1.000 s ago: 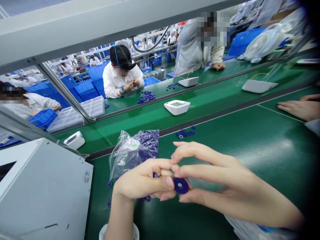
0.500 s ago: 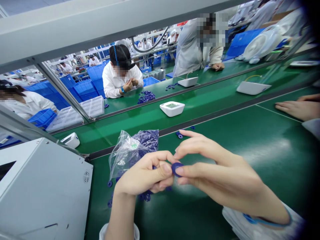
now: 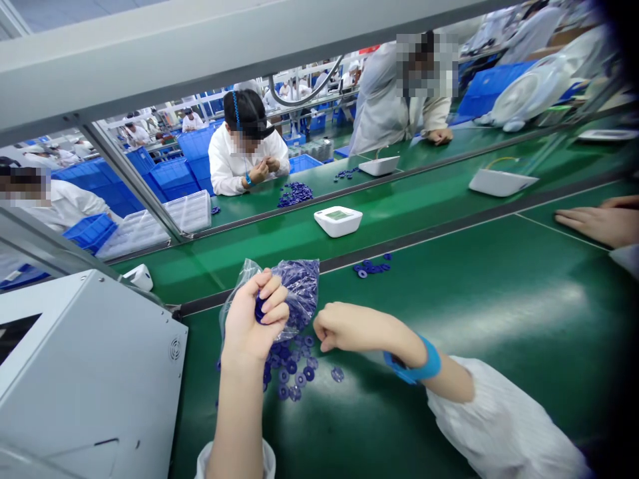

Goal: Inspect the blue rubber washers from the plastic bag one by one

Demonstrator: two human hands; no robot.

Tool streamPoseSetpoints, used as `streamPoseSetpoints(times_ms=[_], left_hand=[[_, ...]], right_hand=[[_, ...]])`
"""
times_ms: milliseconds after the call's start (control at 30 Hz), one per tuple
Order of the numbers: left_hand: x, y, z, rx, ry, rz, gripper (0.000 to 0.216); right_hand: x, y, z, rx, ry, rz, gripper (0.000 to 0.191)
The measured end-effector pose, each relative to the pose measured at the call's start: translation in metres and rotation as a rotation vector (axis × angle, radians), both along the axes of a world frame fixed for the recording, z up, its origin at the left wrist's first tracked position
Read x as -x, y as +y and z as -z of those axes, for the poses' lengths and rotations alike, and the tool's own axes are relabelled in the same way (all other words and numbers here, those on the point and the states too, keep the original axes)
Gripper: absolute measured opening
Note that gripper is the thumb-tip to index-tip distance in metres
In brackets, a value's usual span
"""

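My left hand is raised over the green table, its fingers curled round a small blue ring part. Just behind it lies a clear plastic bag full of the same blue rings. Several loose blue rings are scattered on the table below my left hand. My right hand reaches down to the edge of this pile, fingers curled in a pinch; what it grips is hidden. A blue band sits on my right wrist.
A grey metal cabinet stands at the left. A small cluster of blue rings lies further out. White devices ride the green conveyor. Another person's hand rests at the right. Workers sit opposite, among blue crates.
My hands were together at centre, passing a blue ring. Now they have parted: the left has lifted with a ring toward the bag, the right has dropped to the loose rings.
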State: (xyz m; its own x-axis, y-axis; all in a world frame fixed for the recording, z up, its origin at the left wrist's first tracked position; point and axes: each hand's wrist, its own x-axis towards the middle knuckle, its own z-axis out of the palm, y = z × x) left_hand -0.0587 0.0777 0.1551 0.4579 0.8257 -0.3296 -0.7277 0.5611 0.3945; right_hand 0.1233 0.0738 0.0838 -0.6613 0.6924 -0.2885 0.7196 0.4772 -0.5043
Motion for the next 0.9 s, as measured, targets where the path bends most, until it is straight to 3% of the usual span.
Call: streamPoseSetpoints(times_ms=[33, 100, 200, 367, 467, 600, 800, 900], left_hand=[[0.0, 0.0, 0.0, -0.006, 0.006, 0.013, 0.034], [-0.002, -0.001, -0.002, -0.039, 0.056, 0.009, 0.033], [-0.005, -0.004, -0.004, -0.114, 0.177, -0.012, 0.024], [-0.016, -0.01, 0.002, -0.269, 0.326, 0.102, 0.023], [-0.03, -0.016, 0.011, -0.336, 0.356, 0.263, 0.036], [-0.045, -0.022, 0.02, -0.338, 0.379, 0.469, 0.05], [-0.045, -0.023, 0.019, -0.398, 0.324, 0.501, 0.042], [-0.041, -0.025, 0.015, -0.446, 0.368, 0.49, 0.038]], right_hand=[[0.002, 0.003, 0.005, -0.012, 0.002, 0.008, 0.005], [-0.001, 0.004, 0.007, -0.019, 0.002, 0.02, 0.014], [-0.015, -0.003, -0.011, -0.091, 0.079, 0.062, 0.022], [-0.024, -0.029, -0.048, -0.563, 0.528, 0.31, 0.017], [-0.015, -0.045, -0.057, -0.747, 0.59, 0.274, 0.016], [-0.009, -0.052, -0.058, -0.705, 0.479, 0.16, 0.02], [-0.015, -0.051, -0.057, -0.78, 0.525, 0.201, 0.018], [-0.016, -0.054, -0.06, -0.701, 0.464, 0.219, 0.014]])
